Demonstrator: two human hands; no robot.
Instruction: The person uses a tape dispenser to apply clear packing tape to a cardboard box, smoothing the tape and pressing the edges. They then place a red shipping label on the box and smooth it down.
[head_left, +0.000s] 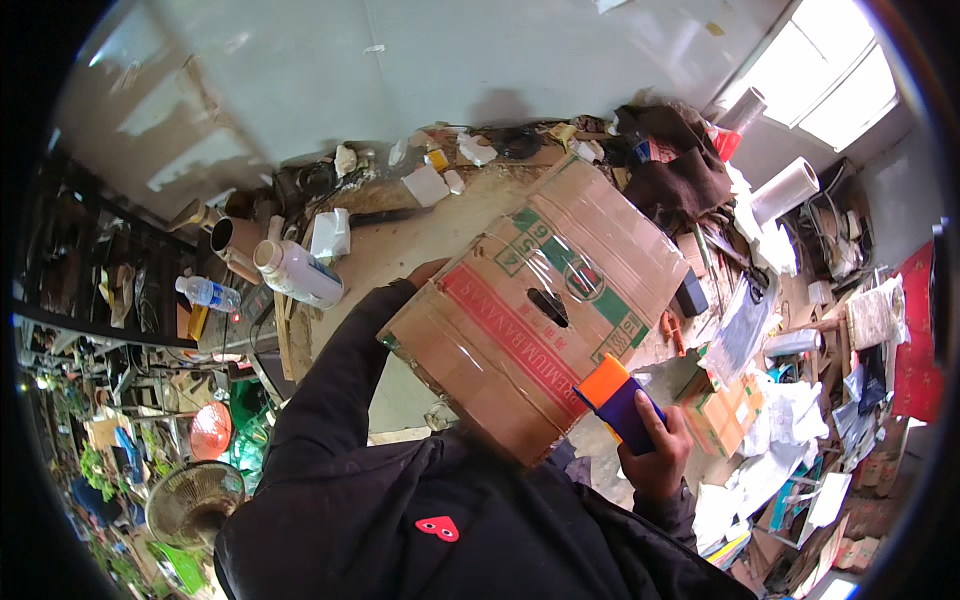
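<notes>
A brown cardboard box with red and green printing and an oval hand hole stands tilted before my chest, over the bench. Shiny clear tape runs across its facing side. My left hand holds the box at its far left edge; the fingers are hidden behind the cardboard. In my right hand is an orange and dark purple tape dispenser. Its orange end is against or very close to the box's lower right edge; I cannot tell whether they touch.
The workbench carries scraps along the wall. At left stand a white plastic bottle, a water bottle and a fan. Rightward are scissors, a plastic film roll, a smaller carton and white plastic sheeting.
</notes>
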